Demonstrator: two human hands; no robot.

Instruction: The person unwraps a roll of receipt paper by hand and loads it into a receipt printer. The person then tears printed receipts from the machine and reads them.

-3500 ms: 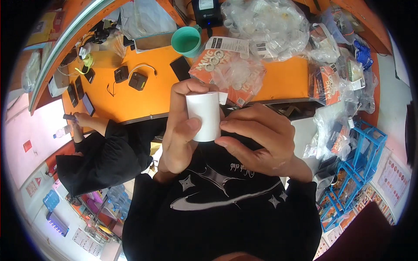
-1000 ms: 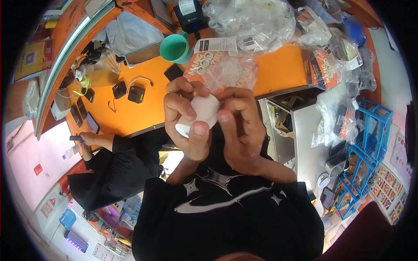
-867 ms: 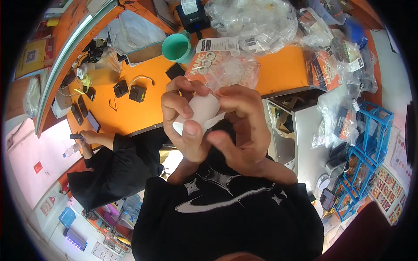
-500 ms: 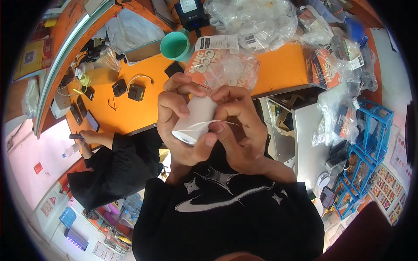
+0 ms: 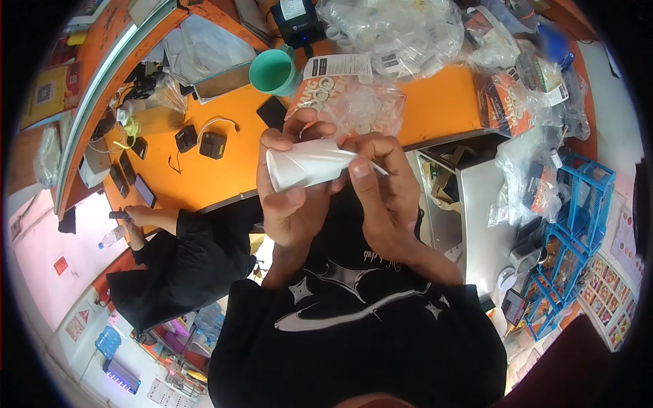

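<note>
A white paper roll (image 5: 303,165) is held in front of my chest, lying nearly sideways with a loose end stretched to the right. My left hand (image 5: 289,183) is wrapped round the roll's wide left part, with the thumb below and fingers above. My right hand (image 5: 384,194) pinches the loose end between thumb and fingers. Just beyond the hands, an orange printed package (image 5: 320,98) in clear plastic lies on the orange counter (image 5: 442,109). A green cup (image 5: 273,71) and a dark phone (image 5: 272,112) are left of the package.
A black printer (image 5: 299,27) stands at the back beside large plastic bags (image 5: 401,34). Two small black devices (image 5: 213,144) lie on the counter. At the left, a person in black (image 5: 187,262) holds a phone. A blue rack (image 5: 581,224) is at the right.
The roll has turned from tilted upright to nearly sideways. Its loose end is now drawn out to the right in my right hand. The thumb of my left hand has moved left.
</note>
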